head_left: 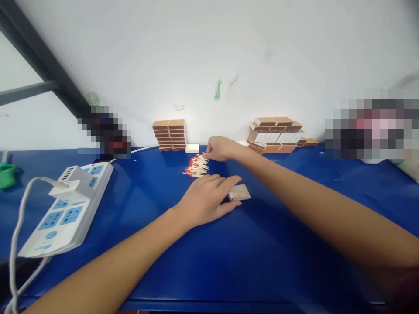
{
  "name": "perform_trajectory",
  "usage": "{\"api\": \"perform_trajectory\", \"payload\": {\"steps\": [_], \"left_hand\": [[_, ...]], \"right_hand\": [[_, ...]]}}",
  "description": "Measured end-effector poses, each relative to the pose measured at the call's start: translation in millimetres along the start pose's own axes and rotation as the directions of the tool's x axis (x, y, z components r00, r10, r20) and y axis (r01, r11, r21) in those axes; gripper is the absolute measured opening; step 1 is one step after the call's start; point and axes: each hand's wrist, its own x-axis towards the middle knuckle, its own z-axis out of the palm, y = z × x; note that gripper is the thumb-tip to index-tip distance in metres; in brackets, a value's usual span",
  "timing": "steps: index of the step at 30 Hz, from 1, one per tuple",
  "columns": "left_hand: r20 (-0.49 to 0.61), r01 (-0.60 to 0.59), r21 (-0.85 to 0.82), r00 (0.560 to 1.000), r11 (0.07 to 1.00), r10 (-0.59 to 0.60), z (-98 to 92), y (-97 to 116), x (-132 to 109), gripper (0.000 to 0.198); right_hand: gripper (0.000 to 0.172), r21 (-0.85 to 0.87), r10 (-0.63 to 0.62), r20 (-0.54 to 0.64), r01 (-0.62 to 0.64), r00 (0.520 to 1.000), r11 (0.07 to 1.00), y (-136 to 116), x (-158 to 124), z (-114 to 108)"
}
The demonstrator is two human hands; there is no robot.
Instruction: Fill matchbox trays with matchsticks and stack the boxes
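Note:
My left hand (209, 198) rests on the blue table, its thumb and index finger closed around a small matchbox tray (245, 192). Some matchsticks lie in that tray, and a dark edge beside it is mostly hidden under my palm. Beyond this hand is a loose pile of red-tipped matches (197, 165). My right hand (220, 148) reaches over to the pile's right edge with its fingertips pinched together. Whether a match is between those fingertips is too small to make out.
Stacked matchboxes (170, 135) stand against the wall beside a white tray (192, 148). More matchboxes (276, 135) are piled at the back right. A white power strip (75, 218) with cables lies on the left, near a green object (7, 175). Blurred items sit at both back corners.

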Motion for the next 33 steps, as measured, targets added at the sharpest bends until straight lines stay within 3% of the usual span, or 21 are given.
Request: {"api": "perform_trajectory", "payload": {"steps": [15,19,23,27,33], "left_hand": [[-0.014,0.014,-0.019,1.000,1.000,-0.014,1.5,0,-1,0.047],[-0.031,0.106,-0.090,0.994,0.990,-0.109,1.4,0,0,0.047],[0.009,0.267,-0.233,0.962,0.935,-0.272,-0.8,-1,2,0.047],[0.037,0.387,-0.292,0.918,0.875,-0.394,-2.6,-2,3,0.043],[0.085,0.408,-0.299,0.912,0.863,-0.402,-3.4,-1,6,0.046]], "right_hand": [[0.027,-0.097,-0.053,0.038,0.056,0.998,0.994,-1,-7,-3],[0.019,-0.087,-0.096,0.049,0.100,0.994,0.991,15,-17,-6],[0.018,0.015,-0.119,0.037,0.119,0.992,0.993,46,-45,-9],[0.032,0.147,-0.159,0.009,0.156,0.987,0.977,70,-88,-5],[0.031,0.246,-0.210,-0.049,0.215,0.977,0.945,70,-133,9]]}}
